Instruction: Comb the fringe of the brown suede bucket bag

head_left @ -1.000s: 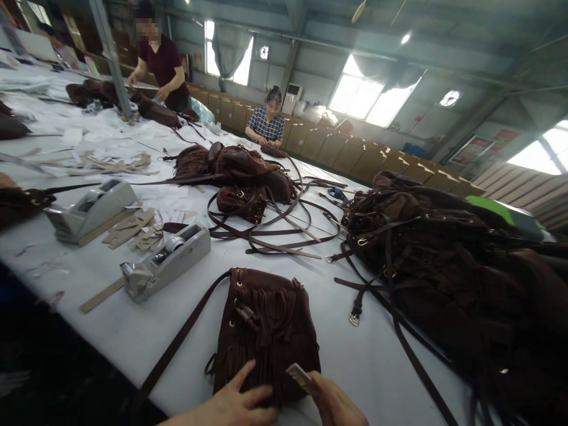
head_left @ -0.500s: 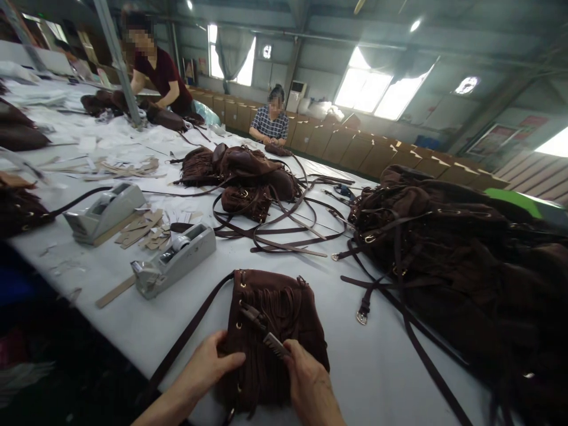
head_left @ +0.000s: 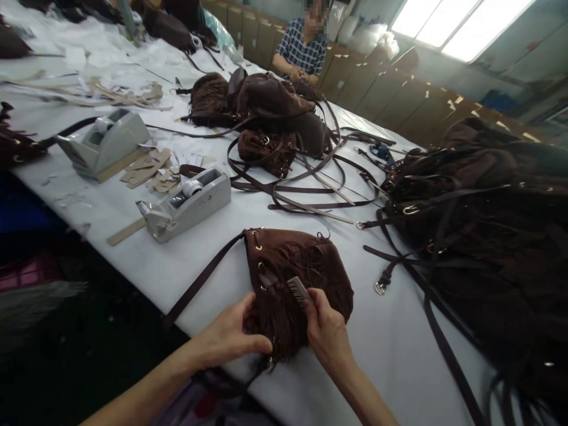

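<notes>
Both hands have moved up the fringed bag since half a second earlier, and the view has tilted down so the table fills more of the frame; the bag now lies a little farther from the near edge. No brand, label or legible writing shows on any item; the tape dispensers and bags carry no readable marks at this resolution.

The right hand (head_left: 327, 332) is closed around a small comb (head_left: 299, 291), pinched between thumb and fingers, its teeth set against the fringe of the brown suede bag (head_left: 297, 284). The left hand (head_left: 231, 337) is partly curled, thumb and fingertips pressing the bag's lower left edge, holding it flat; it grips the suede rather than enclosing it. The bag lies on the white table (head_left: 390, 349) near the front edge, directly before the person, its strap (head_left: 202, 283) running off to the lower left over the table edge.

A grey tape dispenser (head_left: 189, 203) stands just beyond the bag to the left; a second dispenser (head_left: 104, 142) sits farther left beside cardboard scraps (head_left: 151, 171). A heap of brown bags (head_left: 483, 225) occupies the right side, another pile (head_left: 261, 115) with loose straps the middle. A person in a checked shirt (head_left: 302, 53) works at the far side.
</notes>
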`<state>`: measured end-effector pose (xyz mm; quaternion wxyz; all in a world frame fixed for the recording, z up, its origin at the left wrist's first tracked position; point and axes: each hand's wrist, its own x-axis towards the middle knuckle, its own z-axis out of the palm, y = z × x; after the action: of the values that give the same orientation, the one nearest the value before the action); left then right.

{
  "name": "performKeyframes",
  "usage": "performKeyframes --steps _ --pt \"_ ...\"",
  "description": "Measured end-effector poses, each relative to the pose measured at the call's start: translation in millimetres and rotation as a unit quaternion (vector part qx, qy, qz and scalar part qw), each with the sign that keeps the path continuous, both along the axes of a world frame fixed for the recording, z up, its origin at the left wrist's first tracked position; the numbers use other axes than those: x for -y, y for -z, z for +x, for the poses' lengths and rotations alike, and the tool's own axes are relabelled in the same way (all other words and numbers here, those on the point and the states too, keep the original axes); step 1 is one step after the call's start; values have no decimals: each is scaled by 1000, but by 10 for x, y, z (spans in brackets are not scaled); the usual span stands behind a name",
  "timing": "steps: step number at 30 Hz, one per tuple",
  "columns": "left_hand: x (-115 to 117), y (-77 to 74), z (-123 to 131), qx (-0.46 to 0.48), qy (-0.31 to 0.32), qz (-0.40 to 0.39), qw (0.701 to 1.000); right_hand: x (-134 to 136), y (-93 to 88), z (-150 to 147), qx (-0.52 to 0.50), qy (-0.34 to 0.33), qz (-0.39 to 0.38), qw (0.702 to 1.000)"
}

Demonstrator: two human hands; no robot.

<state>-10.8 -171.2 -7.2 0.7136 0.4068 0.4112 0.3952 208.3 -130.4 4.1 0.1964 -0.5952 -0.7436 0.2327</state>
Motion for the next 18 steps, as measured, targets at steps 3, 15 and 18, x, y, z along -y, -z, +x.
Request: performKeyframes --steps 3,15,18 --pt "60 182 119 -77 -52 -40 995 -45 112 -10 10 5 -8 1000" --pt "315 75 534 -217 -89 7 972 24 162 -49 -20 38 13 999" --pt "305 116 576 -244 -88 157 953 29 90 -14 -37 31 18 999"
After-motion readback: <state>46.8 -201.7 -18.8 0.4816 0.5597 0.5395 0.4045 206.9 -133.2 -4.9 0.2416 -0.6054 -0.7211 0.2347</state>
